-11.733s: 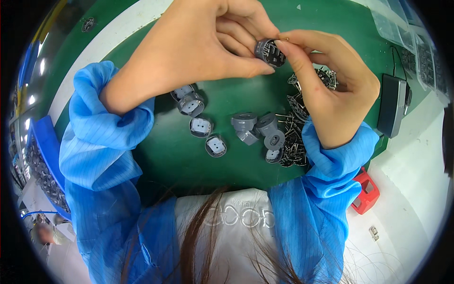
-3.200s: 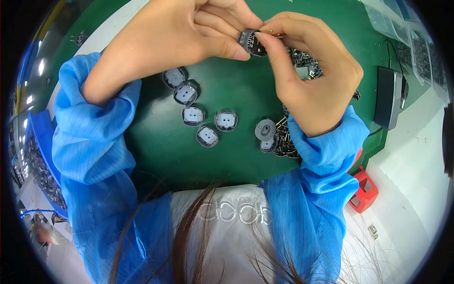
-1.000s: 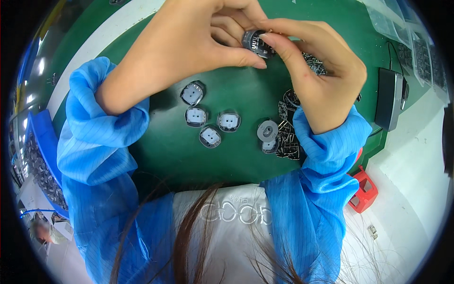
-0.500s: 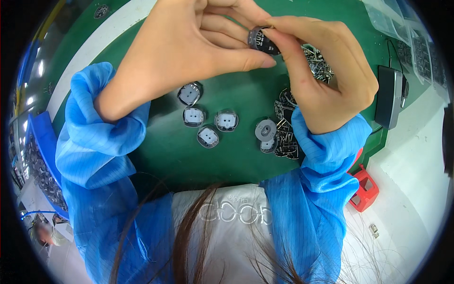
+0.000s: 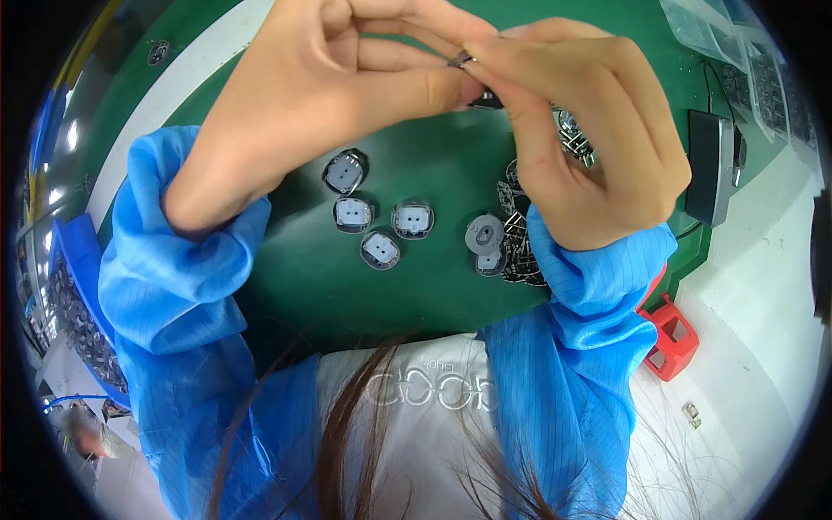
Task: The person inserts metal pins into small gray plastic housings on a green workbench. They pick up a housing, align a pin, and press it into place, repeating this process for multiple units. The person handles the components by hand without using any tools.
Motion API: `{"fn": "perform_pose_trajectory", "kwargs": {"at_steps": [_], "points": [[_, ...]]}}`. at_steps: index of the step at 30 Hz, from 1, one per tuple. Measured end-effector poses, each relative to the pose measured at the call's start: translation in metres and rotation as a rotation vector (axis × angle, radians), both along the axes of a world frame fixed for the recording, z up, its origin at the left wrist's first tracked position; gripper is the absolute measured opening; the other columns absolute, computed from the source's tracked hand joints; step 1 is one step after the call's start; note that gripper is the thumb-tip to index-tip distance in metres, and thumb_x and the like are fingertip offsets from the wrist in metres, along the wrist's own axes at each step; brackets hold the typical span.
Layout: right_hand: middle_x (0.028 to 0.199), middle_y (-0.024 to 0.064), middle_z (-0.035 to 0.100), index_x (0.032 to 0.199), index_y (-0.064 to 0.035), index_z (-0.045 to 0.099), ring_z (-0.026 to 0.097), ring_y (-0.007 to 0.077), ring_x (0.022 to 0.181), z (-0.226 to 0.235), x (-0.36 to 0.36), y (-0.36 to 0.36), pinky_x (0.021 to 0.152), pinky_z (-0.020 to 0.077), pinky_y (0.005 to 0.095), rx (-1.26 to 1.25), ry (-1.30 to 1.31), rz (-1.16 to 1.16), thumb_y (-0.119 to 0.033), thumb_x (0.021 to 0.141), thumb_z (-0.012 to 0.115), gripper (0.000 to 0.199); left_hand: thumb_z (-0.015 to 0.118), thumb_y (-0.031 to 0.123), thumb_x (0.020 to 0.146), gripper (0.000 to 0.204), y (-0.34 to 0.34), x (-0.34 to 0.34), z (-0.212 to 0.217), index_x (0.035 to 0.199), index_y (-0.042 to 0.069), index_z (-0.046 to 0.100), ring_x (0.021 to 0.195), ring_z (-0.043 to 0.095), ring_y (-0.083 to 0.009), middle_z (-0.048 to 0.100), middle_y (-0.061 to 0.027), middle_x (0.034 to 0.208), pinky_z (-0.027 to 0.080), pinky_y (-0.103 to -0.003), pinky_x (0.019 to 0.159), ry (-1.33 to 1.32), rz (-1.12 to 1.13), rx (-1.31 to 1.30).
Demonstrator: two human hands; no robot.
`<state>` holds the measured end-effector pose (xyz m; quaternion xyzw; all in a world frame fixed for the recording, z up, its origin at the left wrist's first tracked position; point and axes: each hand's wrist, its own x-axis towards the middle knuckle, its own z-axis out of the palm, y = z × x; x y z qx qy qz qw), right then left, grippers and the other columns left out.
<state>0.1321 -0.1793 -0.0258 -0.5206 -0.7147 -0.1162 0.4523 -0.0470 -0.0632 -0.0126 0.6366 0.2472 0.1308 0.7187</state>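
Note:
Near the top of the view, my left hand (image 5: 321, 108) and my right hand (image 5: 598, 130) meet fingertip to fingertip, both closed on a small round black part (image 5: 488, 100). Most of that part is hidden by the fingers. A short metallic bit (image 5: 462, 59) shows between the fingertips; whether it belongs to the black part I cannot tell. Below my hands, several round units with pale grey square centres (image 5: 412, 220) lie on the green table (image 5: 347, 299). Closer to my right forearm, a grey ring-shaped disc (image 5: 484, 233) partly covers another such unit.
Beside my right wrist is a heap of small dark circuit boards (image 5: 520, 247), with metal-legged parts (image 5: 575, 139) behind. A black-and-silver device (image 5: 709, 169) and clear plastic trays (image 5: 724, 39) stand right. A blue bin (image 5: 82, 260) of parts is left, a red stool (image 5: 674, 342) lower right.
The round black part, whose printed face showed before, has tilted and is now largely covered by my fingers. My left thumb has come up against it, and both hands have shifted slightly.

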Motion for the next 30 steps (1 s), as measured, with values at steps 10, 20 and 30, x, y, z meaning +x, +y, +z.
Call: {"fn": "perform_pose_trajectory", "kwargs": {"at_steps": [10,20,30], "points": [[0.121,0.0134,0.067,0.137,0.006,0.055,0.065,0.0167,0.111,-0.007,-0.025,0.0,0.095,0.0508,0.0274,-0.64,1.087,0.196,0.009,0.1,0.054,0.037,0.074,-0.009,0.082,0.03,0.004,0.007,0.02,0.112,-0.009,0.07,0.087,0.074,-0.0128,0.076,-0.0161,0.096,0.061,-0.025,0.079,0.027,0.064,0.095],[0.103,0.0098,0.071,0.131,0.005,0.056,0.064,0.0121,0.092,-0.012,0.015,0.002,0.082,0.051,0.0242,-0.451,0.975,0.121,0.0,0.102,0.061,0.031,0.071,-0.001,0.089,0.018,0.016,0.005,0.014,0.106,-0.006,0.073,0.087,0.073,-0.0142,0.076,-0.0121,0.094,0.06,-0.028,0.082,-0.018,0.139,0.735],[0.092,0.0113,0.07,0.119,0.0001,0.072,0.068,0.02,0.085,-0.008,0.018,-0.002,0.076,0.0529,0.0295,-0.709,0.269,-0.423,-0.004,0.084,0.078,0.035,0.075,0.011,0.088,0.025,0.111,-0.031,-0.02,0.109,-0.003,0.071,0.11,0.063,-0.0327,0.063,-0.0187,0.122,0.055,-0.039,0.089,0.449,0.412,1.637]]}}
